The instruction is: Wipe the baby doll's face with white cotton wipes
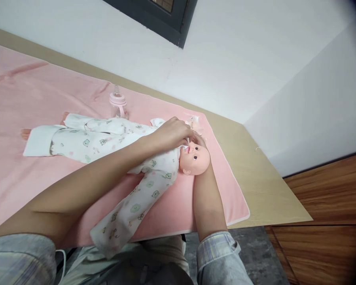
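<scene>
A bald baby doll lies on its back in a white romper printed with small animals, its head toward the right. Over its chest and chin, my left hand has its fingers curled in, pinching a bit of white cloth at the doll's mouth; whether this is the collar or a separate piece cannot be told. My right hand wraps round the far side of the doll's head, which rests against my wrist. The fingers of both hands come close together, and most of the right palm is hidden behind the head.
A pink-lidded baby bottle stands beyond the doll. Near the far corner lies a small clear plastic packet. A pink blanket covers much of the wooden table, with a white wall behind.
</scene>
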{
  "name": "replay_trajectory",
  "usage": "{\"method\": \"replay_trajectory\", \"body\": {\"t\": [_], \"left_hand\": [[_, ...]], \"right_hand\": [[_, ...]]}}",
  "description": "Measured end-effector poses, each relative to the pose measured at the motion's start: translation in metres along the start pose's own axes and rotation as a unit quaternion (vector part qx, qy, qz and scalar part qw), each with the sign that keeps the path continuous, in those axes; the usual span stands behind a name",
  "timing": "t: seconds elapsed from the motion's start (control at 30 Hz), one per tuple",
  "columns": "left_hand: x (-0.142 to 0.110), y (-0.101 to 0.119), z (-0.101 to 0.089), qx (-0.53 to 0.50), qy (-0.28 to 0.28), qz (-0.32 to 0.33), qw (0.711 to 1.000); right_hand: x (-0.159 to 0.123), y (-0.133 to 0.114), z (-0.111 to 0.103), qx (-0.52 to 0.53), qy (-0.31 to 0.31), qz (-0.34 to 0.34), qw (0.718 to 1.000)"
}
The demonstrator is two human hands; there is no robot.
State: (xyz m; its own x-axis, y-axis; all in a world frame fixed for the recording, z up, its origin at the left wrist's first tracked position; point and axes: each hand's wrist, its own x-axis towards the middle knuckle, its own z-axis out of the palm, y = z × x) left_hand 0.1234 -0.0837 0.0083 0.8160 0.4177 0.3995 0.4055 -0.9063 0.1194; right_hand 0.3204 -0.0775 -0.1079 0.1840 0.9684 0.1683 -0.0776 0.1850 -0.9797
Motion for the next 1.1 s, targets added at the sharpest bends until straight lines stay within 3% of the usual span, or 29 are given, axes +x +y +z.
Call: {"method": "replay_trajectory", "body": {"t": [0.27, 0.37, 0.5, 0.67, 0.87, 1.1], "left_hand": [[0.002, -0.004, 0.003, -0.008, -0.006, -0.032, 0.999], [-0.001, -0.011, -0.001, -0.099, 0.018, -0.050, 0.994], [-0.006, -0.024, -0.008, -0.261, 0.052, -0.058, 0.962], [-0.008, -0.032, -0.011, -0.402, 0.022, -0.052, 0.914], [-0.008, -0.031, -0.010, -0.433, -0.047, -0.054, 0.899], [-0.007, -0.034, -0.008, -0.406, -0.068, -0.034, 0.911]], "right_hand": [[0.006, 0.005, -0.005, -0.009, -0.012, -0.005, 1.000], [0.010, 0.007, -0.007, 0.031, -0.015, 0.014, 0.999], [0.012, 0.010, -0.008, 0.054, -0.017, 0.020, 0.998], [0.007, 0.012, -0.008, 0.038, -0.006, 0.009, 0.999], [0.006, 0.014, -0.012, 0.042, -0.018, 0.022, 0.999], [0.022, 0.016, -0.012, 0.056, -0.008, 0.039, 0.998]]}}
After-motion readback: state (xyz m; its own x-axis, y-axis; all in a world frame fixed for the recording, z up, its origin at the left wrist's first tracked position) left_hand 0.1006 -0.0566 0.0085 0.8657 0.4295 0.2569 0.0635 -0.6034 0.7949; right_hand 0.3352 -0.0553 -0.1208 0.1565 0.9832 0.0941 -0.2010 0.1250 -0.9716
